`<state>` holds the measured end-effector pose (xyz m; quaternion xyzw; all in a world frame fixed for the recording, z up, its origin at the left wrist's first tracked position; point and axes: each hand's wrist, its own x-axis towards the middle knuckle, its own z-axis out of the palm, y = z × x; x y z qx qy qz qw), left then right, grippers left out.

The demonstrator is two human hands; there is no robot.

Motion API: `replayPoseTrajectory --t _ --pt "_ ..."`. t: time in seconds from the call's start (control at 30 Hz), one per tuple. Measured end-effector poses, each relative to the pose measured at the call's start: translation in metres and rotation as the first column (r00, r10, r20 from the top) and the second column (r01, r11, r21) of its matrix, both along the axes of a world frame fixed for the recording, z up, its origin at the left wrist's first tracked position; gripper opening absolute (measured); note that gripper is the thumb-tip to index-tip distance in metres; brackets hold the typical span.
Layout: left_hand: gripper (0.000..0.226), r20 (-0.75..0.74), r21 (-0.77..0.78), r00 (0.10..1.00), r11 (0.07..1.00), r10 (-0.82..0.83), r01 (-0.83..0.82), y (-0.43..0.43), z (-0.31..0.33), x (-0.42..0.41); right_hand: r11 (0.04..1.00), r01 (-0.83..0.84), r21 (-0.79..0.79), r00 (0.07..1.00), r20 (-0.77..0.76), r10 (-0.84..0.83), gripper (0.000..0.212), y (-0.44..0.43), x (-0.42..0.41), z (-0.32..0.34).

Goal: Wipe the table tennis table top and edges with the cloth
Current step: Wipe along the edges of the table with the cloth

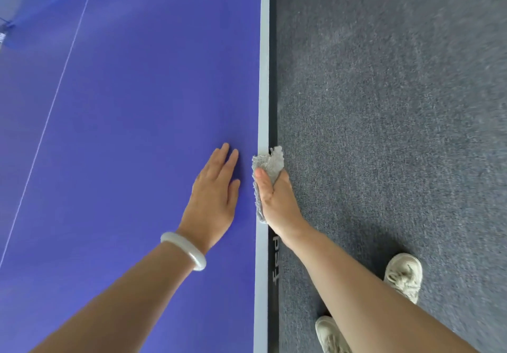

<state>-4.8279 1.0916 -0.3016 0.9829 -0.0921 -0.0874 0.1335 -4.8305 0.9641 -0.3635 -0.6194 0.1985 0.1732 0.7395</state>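
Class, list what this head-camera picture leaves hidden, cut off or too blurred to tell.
Head view: fingers of the right hand, hidden behind the cloth and table edge.
Head view: lettering on the edge's side, partly covered by the forearm.
Head view: net, blurred and cut off by the left border.
Head view: nearer shoe, covered by the forearm and cut off below.
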Motion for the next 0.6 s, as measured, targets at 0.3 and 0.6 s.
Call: replayPoseTrajectory --t 0.3,0.6 --pt "0.060 0.104 0.110 0.994 0.993 0.036 -0.047 -0.015 -0.019 -0.062 0.996 0.087 -0.021 0.996 0.035 -0.086 0.061 0.007 -0.012 0.000" --pt "0.063 0.123 0.123 0.992 0.992 0.024 -0.040 -0.014 -0.021 -0.061 1.000 -0.016 0.018 0.994 0.110 0.014 0.059 0.005 -0.073 -0.004"
